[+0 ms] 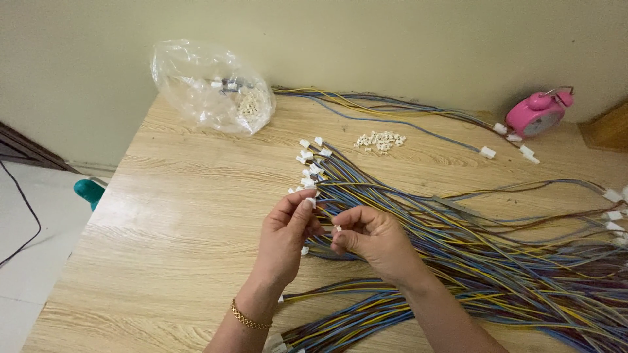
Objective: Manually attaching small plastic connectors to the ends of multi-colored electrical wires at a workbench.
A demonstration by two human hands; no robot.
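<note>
- In the middle of the frame, the left hand (284, 235) pinches the end of a thin wire (322, 208) between thumb and fingertips, with a white plug housing at its tips.
- The right hand (369, 238) is closed on a small white connector (338, 228), thumb and forefinger clenched around it, just beside the left fingers.
- The step in hand looks like fitting the wire end into the connector; both are close but not yet clearly joined. The next move seems to call for fine alignment of the wire tip with the connector's opening, then a steady push.
- The wire belongs to a large bundle of blue, yellow and brown wires (497, 261) fanned over the right and lower part of the wooden table (163, 248), many already ending in white plugs.
- A small heap of loose white connectors (379, 140) lies above centre.
- A clear, crumpled plastic bag (209, 85) with more white parts sits upper left; any label on it is too blurred to tell.
- A round pink alarm clock (540, 112) lies upper right.
</note>
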